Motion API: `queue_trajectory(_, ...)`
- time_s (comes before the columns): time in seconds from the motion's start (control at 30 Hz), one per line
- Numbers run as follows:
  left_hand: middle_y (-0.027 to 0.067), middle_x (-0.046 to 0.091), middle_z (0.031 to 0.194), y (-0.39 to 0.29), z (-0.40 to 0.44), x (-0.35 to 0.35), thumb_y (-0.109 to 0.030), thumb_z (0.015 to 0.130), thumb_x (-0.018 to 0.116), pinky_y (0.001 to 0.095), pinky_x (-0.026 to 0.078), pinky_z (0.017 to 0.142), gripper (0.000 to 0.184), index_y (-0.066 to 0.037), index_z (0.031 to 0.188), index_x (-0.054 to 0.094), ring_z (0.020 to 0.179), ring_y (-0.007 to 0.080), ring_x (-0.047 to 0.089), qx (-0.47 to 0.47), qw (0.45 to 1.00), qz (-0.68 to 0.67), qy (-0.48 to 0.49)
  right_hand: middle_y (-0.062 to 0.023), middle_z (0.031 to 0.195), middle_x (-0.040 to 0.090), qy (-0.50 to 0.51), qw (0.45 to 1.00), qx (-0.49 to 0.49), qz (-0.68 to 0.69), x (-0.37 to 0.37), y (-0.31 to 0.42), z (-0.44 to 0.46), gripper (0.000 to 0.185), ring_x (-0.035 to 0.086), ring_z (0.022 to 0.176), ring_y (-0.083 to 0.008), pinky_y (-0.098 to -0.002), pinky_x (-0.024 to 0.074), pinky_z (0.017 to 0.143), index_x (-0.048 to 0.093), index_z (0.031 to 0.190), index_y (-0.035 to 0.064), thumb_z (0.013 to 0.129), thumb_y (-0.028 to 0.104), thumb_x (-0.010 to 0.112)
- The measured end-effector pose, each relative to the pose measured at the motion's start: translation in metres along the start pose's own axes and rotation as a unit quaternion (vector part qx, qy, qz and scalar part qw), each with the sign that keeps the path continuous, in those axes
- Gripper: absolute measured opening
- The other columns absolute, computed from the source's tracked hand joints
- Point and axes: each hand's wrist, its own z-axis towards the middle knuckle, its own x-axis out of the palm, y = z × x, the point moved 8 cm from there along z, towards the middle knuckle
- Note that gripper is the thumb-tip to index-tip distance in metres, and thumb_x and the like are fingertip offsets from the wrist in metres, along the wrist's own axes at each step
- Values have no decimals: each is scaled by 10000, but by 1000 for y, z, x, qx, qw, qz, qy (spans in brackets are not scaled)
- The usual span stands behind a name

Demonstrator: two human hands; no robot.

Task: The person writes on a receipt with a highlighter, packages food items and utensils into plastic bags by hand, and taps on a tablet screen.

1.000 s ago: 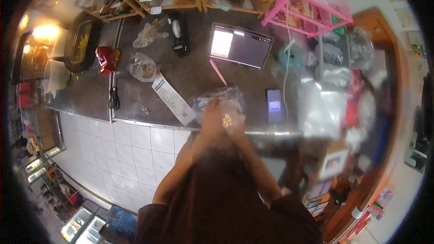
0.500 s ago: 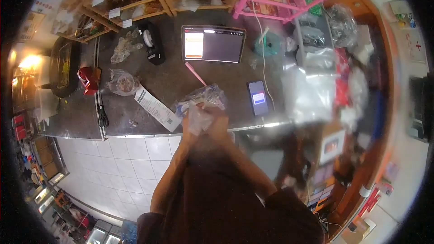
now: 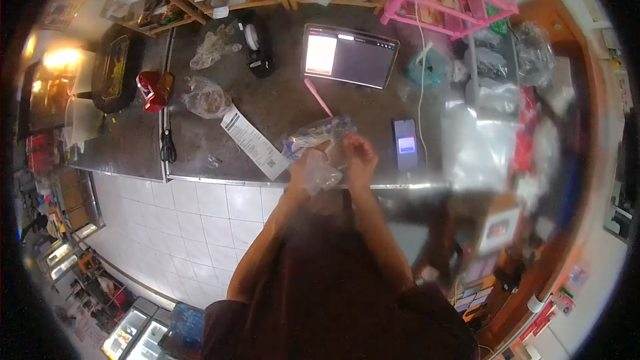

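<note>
A clear plastic bag point(image 3: 323, 175) is bunched in my left hand point(image 3: 304, 168), whose fingers are closed round it at the counter's front edge. Just behind lies another crinkled clear package with blue and white print point(image 3: 312, 136), touching the held bag. My right hand point(image 3: 361, 157) is at the right side of the plastic, fingers curled and pressed together; what is between them is too small to make out. To the left is a long printed receipt point(image 3: 253, 143). A pink pen point(image 3: 318, 98) lies beyond the package, and a lit phone point(image 3: 405, 145) is to the right.
A tablet point(image 3: 349, 56) stands at the back of the dark counter point(image 3: 267, 90). Left are a knotted plastic bag point(image 3: 207, 97), a black device point(image 3: 257, 50) and a red object point(image 3: 154, 91). A white cable point(image 3: 422, 73) runs down beside the phone; plastic bags point(image 3: 477, 143) crowd the right.
My right hand has moved apart from my left, to the right side of the plastic. My left hand keeps the bag. The whole view has shifted and tilted slightly.
</note>
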Motion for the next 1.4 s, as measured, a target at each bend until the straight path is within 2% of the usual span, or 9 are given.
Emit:
queue_trajectory(0.27,52,586,920,34,4,22,-161,846,644,285,527,681,413,-55,1234,551,791,158,620,-129,951,-281,23,-102,925,696,63,983,-79,-154,9,21,8,271,642,849,-133,-271,508,766,626,1084,-14,832,47,704)
queue_trajectory(0.33,52,587,915,7,2,10,-144,841,658,296,524,683,347,-50,1163,568,789,161,618,27,991,131,1,-100,928,701,68,979,-85,-173,8,17,10,278,645,849,-129,-269,511,759,630,1085,-10,826,51,709)
queue_trajectory(0.57,179,678,847,50,8,33,-298,759,626,411,554,631,349,-23,969,677,746,333,666,-28,997,-66,6,-71,950,717,92,965,-80,-231,21,47,3,250,667,843,-120,-255,520,727,684,1031,29,789,56,739)
queue_trajectory(0.7,142,681,833,31,4,18,-312,765,629,386,541,632,297,-45,882,688,732,292,662,2,1000,30,3,-81,962,719,99,949,-104,-281,20,30,9,224,689,831,-143,-265,533,656,696,1002,39,782,57,736)
queue_trajectory(0.8,119,619,1002,19,3,11,-205,762,744,355,519,721,471,-59,1175,569,836,249,637,-25,999,8,35,-85,935,723,121,931,-128,-318,21,30,9,218,695,808,-142,-258,532,658,696,995,38,781,58,732)
queue_trajectory(1.1,182,659,968,-13,11,-14,-338,820,617,376,514,720,384,-83,1105,650,871,288,661,-155,983,51,84,-89,849,725,155,931,-101,-314,28,39,12,256,695,738,-145,-266,532,636,696,995,46,746,69,755)
queue_trajectory(1.2,197,669,952,35,6,20,-390,831,606,393,518,718,387,-72,1043,663,891,319,660,-210,953,-211,65,-85,828,720,157,923,-60,-345,31,40,17,230,685,720,-141,-260,529,649,709,959,51,734,60,759)
queue_trajectory(1.27,147,645,861,11,13,22,-300,881,547,449,516,662,292,-29,920,648,748,292,642,76,977,197,18,-76,814,717,183,923,-79,-330,35,36,21,205,681,716,-136,-259,528,654,713,929,51,728,53,756)
queue_trajectory(1.4,147,660,904,-22,15,-8,-331,922,499,456,524,721,326,-43,969,646,795,321,653,30,991,118,-53,-63,759,697,175,938,-99,-284,27,13,55,121,666,701,-121,-275,518,640,716,837,59,719,35,735)
